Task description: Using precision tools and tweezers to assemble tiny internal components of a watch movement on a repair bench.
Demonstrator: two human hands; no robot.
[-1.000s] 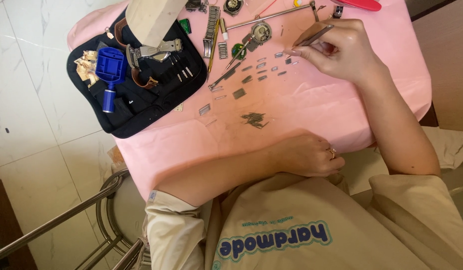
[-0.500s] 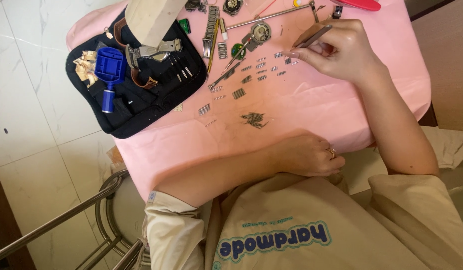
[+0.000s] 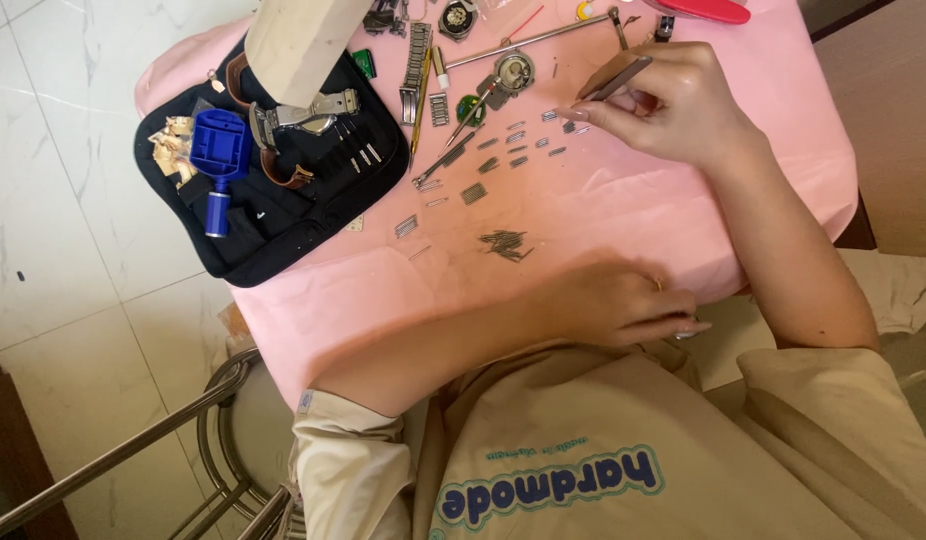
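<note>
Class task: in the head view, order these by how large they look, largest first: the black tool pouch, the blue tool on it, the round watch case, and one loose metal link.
1. black tool pouch
2. blue tool
3. round watch case
4. loose metal link

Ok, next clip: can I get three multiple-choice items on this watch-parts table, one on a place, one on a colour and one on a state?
1. Where does the blue tool lie?
A. on the black pouch
B. on the floor
C. in a hand

2. What colour is the tablecloth?
A. white
B. pink
C. green

3. What is the right hand doing?
A. lying flat and empty
B. gripping the blue tool
C. pinching a thin metal tool

Answers:
1 A: the blue tool rests on the black pouch at the table's left side.
2 B: the tablecloth is pink all over.
3 C: the right hand pinches the thin metal tool above small metal parts, while the left hand rests empty near the table edge.
</note>
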